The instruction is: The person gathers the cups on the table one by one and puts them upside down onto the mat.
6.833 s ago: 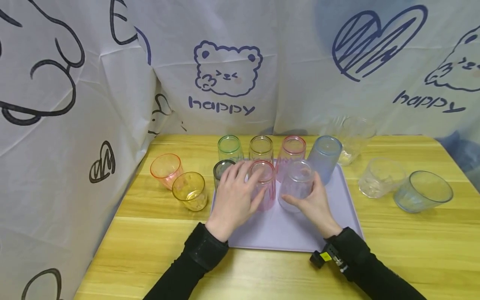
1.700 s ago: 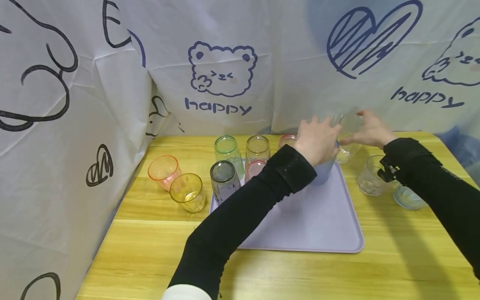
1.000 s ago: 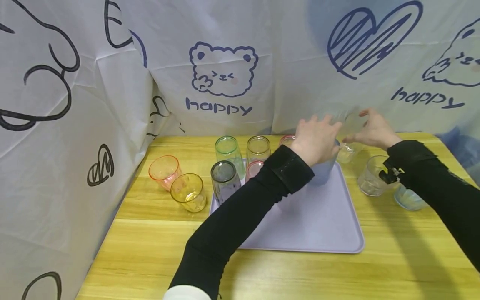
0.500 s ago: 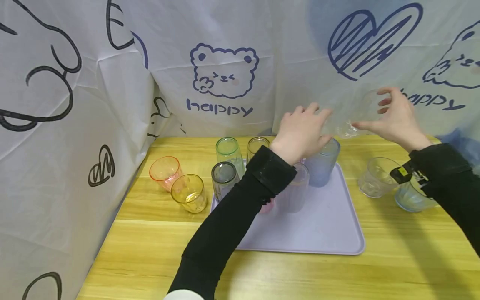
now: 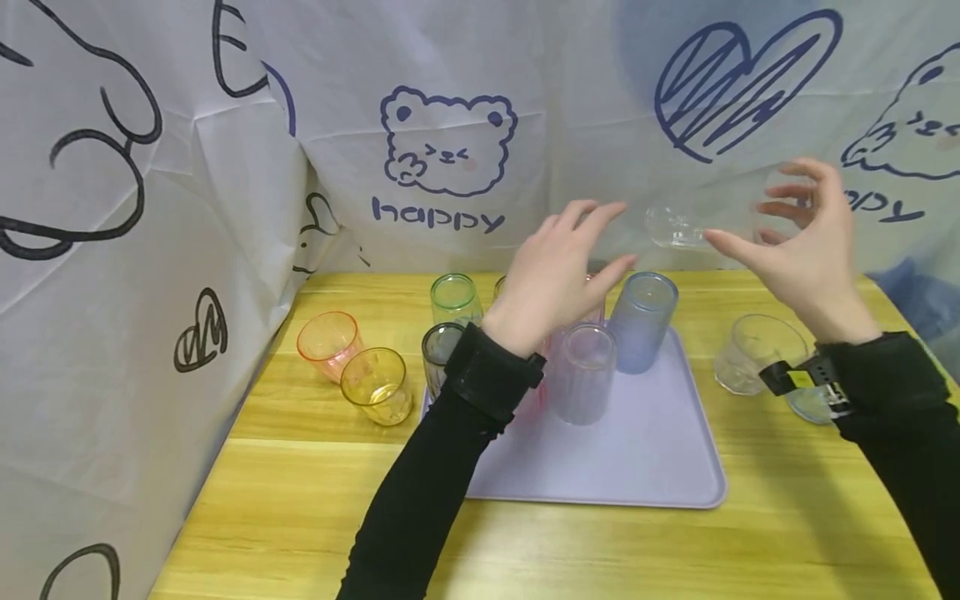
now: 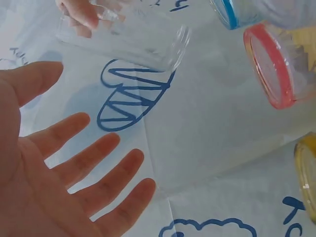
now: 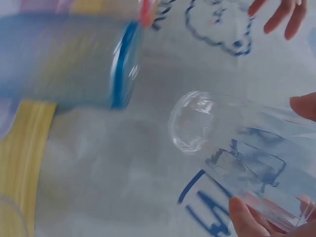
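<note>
The left sleeve and right sleeve are long and black. The left one ends in a fat black band, the right one in a black strap with a black box, a yellow patch and silver bits. The left hand and right hand are bare.

Bkgd behind grip: creased white cloth, dk blue line art. Scribbled heart above grip; bear print + "happy" lettering well L; 2nd print R, cut off at view edge. Side cloth far L, blk doodles. Below grip: yellow wood-grain table, soft glare near side.
</note>
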Demonstrator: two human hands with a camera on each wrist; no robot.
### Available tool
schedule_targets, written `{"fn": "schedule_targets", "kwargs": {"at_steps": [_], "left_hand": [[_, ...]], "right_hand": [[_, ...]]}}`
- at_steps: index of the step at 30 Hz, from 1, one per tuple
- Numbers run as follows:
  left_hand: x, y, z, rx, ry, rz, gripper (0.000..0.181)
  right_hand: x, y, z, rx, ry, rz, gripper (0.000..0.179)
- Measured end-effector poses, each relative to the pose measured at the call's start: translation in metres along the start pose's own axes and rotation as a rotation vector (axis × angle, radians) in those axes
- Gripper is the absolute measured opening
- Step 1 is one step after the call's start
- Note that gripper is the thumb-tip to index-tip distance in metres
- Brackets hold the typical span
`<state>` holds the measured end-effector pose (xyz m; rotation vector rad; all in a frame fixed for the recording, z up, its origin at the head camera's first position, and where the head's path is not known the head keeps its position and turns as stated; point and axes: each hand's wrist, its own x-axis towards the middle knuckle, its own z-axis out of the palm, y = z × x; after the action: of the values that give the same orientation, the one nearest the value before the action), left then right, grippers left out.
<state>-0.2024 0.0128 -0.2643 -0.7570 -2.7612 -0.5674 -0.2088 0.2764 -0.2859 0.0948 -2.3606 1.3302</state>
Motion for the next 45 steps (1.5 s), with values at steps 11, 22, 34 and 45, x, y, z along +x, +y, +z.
{"fn": "schedule_targets", "kwargs": {"at_steps": [11,22,34,45], "left_hand": [[-0.043,-0.013,0.005,-0.337,0.25,0.044,0.055],[-0.073,-0.022,0.017,-0.539,0.323,0.009,0.065],[-0.086,-0.025,0.031,-0.849,0.359,-0.029,0.07],[-0.085,-0.032,0.043,-1.03,0.309,-0.074,0.077]], "right_hand": [[-0.039,-0.026,0.023,0.602,0.049,-0.138,0.078],[-0.078,-0.027,0.066,0.997,-0.018,-0.182,0.071],[-0.106,-0.022,0.093,1.227,-0.108,-0.157,0.061],[-0.113,-0.02,0.104,1.19,-0.136,-0.148,0.065]]}}
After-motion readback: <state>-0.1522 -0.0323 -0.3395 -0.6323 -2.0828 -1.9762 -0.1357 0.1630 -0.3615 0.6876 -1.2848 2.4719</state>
